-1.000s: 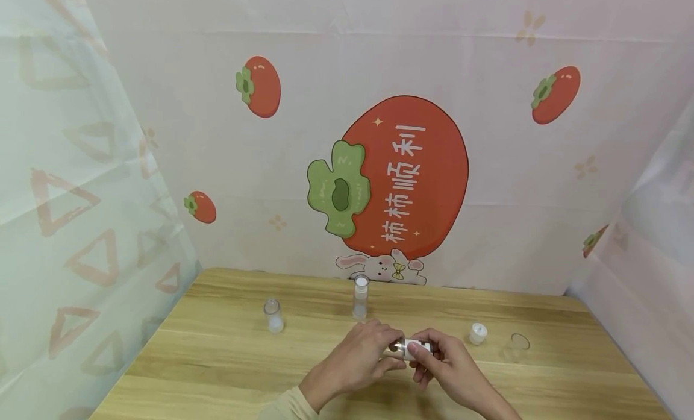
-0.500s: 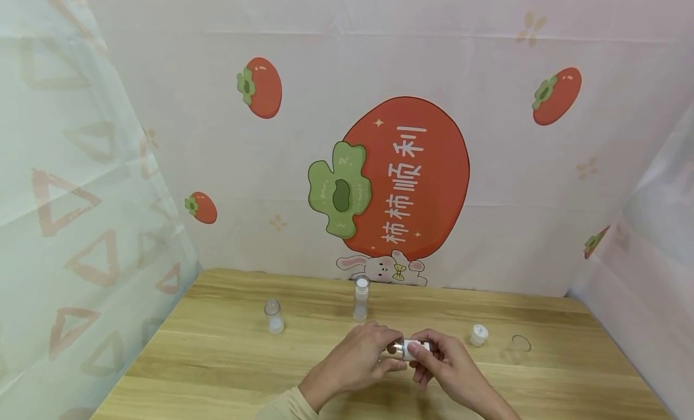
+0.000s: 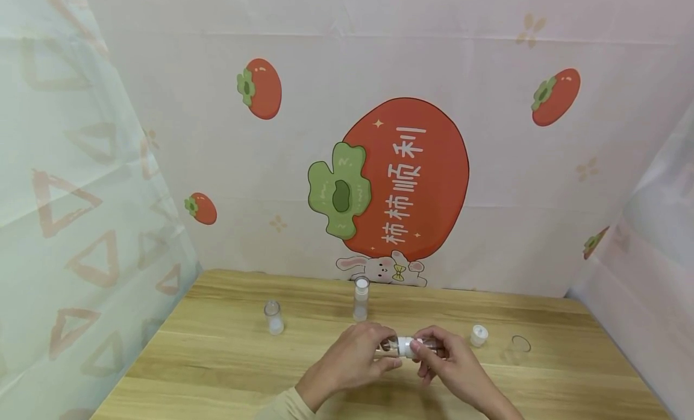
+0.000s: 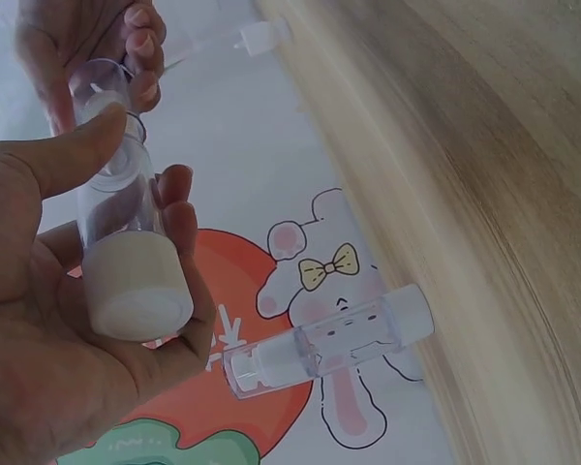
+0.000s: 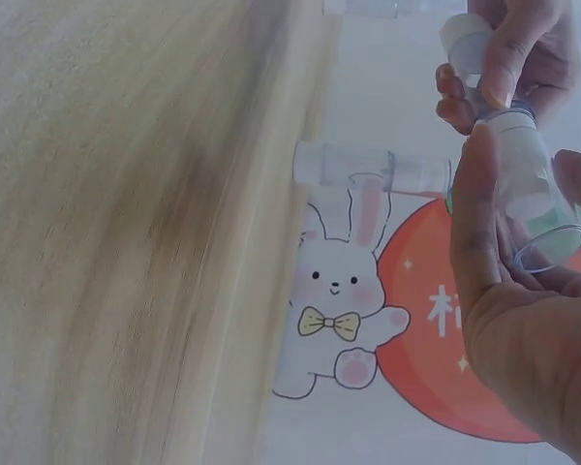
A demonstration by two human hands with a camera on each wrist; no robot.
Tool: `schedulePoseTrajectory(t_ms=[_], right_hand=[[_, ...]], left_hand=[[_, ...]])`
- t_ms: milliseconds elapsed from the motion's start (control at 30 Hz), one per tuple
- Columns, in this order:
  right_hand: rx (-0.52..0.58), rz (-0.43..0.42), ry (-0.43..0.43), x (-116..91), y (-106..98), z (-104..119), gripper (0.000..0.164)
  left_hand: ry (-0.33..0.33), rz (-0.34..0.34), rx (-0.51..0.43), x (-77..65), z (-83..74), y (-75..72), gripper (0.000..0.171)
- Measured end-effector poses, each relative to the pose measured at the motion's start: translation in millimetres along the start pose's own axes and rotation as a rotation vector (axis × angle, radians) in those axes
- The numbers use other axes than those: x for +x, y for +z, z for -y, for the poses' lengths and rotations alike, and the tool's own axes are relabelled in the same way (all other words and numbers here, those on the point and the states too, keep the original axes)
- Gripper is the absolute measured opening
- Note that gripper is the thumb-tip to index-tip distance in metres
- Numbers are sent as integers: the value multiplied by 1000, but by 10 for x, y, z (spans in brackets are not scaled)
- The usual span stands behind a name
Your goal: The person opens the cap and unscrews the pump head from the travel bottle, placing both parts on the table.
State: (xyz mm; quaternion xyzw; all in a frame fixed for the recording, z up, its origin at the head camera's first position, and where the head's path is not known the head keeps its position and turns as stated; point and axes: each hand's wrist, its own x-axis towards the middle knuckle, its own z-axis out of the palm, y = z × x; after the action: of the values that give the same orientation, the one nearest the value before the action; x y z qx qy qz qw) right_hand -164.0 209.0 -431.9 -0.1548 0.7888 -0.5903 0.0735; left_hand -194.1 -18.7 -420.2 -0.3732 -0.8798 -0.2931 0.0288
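Both hands hold a small clear pump bottle (image 4: 121,208) sideways above the table. My left hand (image 3: 355,357) grips its clear body, with the white base (image 4: 136,291) against the palm and the thumb along the upper end. My right hand (image 3: 454,367) pinches the other end, thumb over the white pump part (image 3: 405,346). A clear sleeve (image 5: 554,237) with an open rim surrounds that white part, between the right thumb and fingers. The fingers partly hide the bottle in the head view.
A clear bottle with a white pump (image 3: 361,302) stands upright behind the hands. Farther left is a clear container with a white lower part (image 3: 273,320). On the right lie a white pump head (image 3: 479,335) and a clear, dark-rimmed cap (image 3: 520,344). A printed cloth backs the table.
The left hand has shifted slightly left. The white part now shows nearer the left fingers, with clear sleeve visible to its right under the right fingers. Things on the table stay put.
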Motion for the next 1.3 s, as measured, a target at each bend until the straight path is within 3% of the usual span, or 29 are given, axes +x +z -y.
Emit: schedulePoseTrajectory(t_ms=[333, 467, 633, 967, 1167, 1300], right_hand=[[-90, -114, 3, -50, -105, -68, 37], [-125, -132, -50, -59, -135, -106, 35], [-186, -168, -93, -79, -188, -162, 34], [-395, -221, -7, -170, -395, -242, 32], [-490, -275, 49, -222, -456, -273, 40], [-622, -284, 72, -264, -486, -300, 42]], left_hand=[[-136, -26, 15, -38, 48, -22, 27], [-160, -34, 6, -44, 68, -32, 27], [-141, -34, -4, -44, 84, -32, 27], [-83, -21, -53, -50, 81, -37, 24], [-82, -7, -56, -59, 67, -30, 22], [-71, -2, -57, -68, 69, -13, 22]])
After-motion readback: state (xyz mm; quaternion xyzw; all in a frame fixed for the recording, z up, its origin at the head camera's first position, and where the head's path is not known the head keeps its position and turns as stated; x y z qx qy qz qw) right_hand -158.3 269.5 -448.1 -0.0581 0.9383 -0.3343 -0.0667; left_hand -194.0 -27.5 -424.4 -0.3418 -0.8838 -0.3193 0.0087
